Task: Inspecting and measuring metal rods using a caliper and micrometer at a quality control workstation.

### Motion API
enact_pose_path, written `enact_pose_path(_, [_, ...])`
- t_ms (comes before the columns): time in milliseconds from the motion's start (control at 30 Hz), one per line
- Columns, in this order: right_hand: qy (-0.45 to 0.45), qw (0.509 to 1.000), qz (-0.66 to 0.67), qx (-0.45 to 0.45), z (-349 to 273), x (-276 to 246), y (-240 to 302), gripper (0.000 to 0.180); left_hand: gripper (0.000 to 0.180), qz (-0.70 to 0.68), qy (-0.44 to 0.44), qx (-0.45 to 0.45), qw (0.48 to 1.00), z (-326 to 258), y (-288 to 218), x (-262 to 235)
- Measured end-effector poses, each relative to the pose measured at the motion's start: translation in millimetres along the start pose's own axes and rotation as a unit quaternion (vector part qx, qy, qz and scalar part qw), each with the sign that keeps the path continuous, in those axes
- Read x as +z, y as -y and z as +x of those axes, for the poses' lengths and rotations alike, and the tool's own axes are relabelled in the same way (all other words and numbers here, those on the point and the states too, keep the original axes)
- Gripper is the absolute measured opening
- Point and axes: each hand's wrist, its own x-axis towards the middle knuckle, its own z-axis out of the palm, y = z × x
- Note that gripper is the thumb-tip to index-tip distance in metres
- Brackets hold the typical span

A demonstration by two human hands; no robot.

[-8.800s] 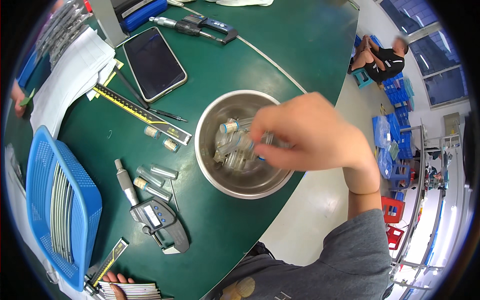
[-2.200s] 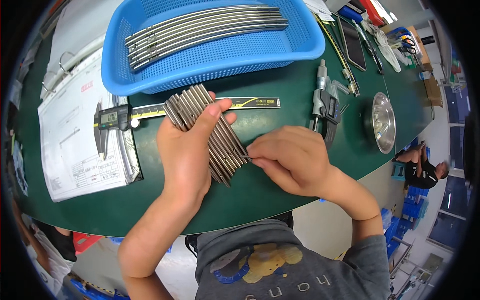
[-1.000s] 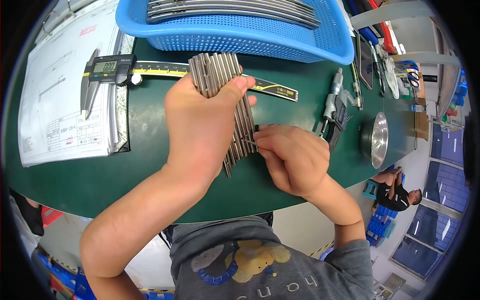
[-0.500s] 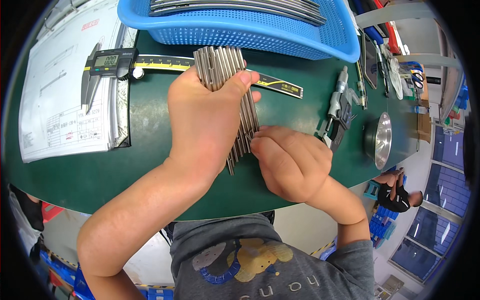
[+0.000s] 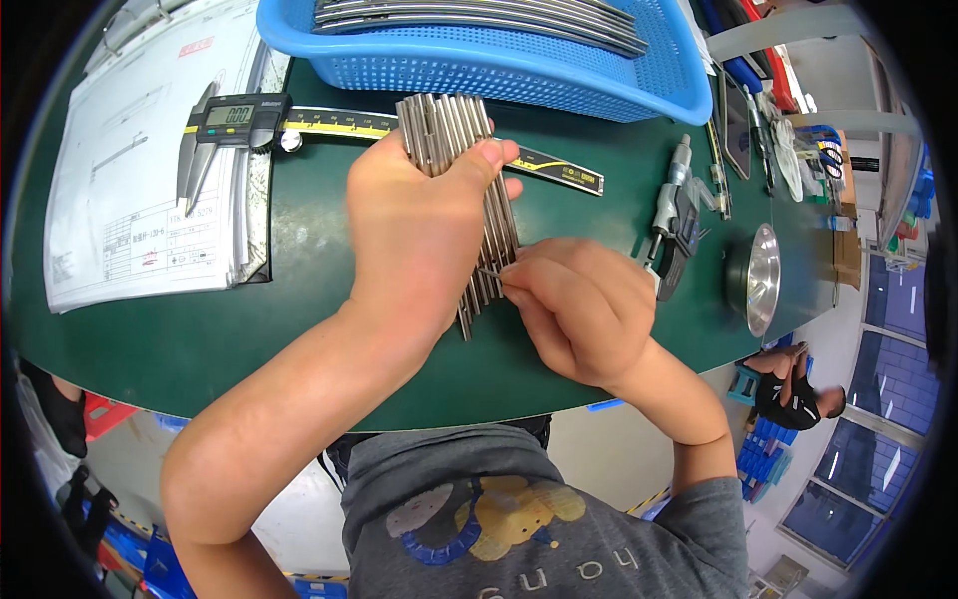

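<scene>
My left hand (image 5: 421,215) is wrapped round a bundle of slim metal rods (image 5: 444,125), thumb across the top. The rods tilt over the green table, their upper ends near the basket and their uneven lower ends toward me. At the lower part of the bundle, my right hand (image 5: 587,304) is closed in a pinch. A thin metal pin (image 5: 490,273) juts from its fingertips and lies across the rods; most of it is hidden by the fingers. Behind the left hand, a digital caliper (image 5: 239,122) lies partly covered, its beam passing beneath the bundle.
A blue basket (image 5: 479,78) with more metal rods (image 5: 489,14) stands at the back. Printed drawings (image 5: 120,200) lie at left. On the right are a digital micrometer (image 5: 679,215), a metal bowl (image 5: 763,280) and assorted tools. A person (image 5: 798,399) sits in the distance.
The right hand's fingertips have shifted slightly up and left against the rods, and the thin pin shows more clearly. The left hand keeps its hold. The whole view has shifted slightly.
</scene>
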Motion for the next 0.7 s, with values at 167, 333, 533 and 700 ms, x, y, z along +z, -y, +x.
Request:
enact_pose_path(167, [0.007, 1.000, -0.004, -0.001, 2, 1, 0, 0.023, 0.020, 0.000, 0.007, -0.010, 1.000, 0, -1, -2])
enact_pose_path(333, [-0.021, 0.996, -0.078, -0.038, 0, 9, 1, 0.022, 0.019, 0.001, 0.002, -0.016, 1.000, 0, -3, -1])
enact_pose_path(533, [-0.016, 0.998, -0.064, -0.023, 2, 8, 0, 0.021, 0.019, 0.008, 0.005, -0.020, 1.000, 0, -3, -2])
enact_pose_path(700, [-0.011, 0.997, -0.068, -0.025, 2, 5, 5, 0.020, 0.021, 0.004, 0.013, -0.016, 1.000, -2, -5, -1])
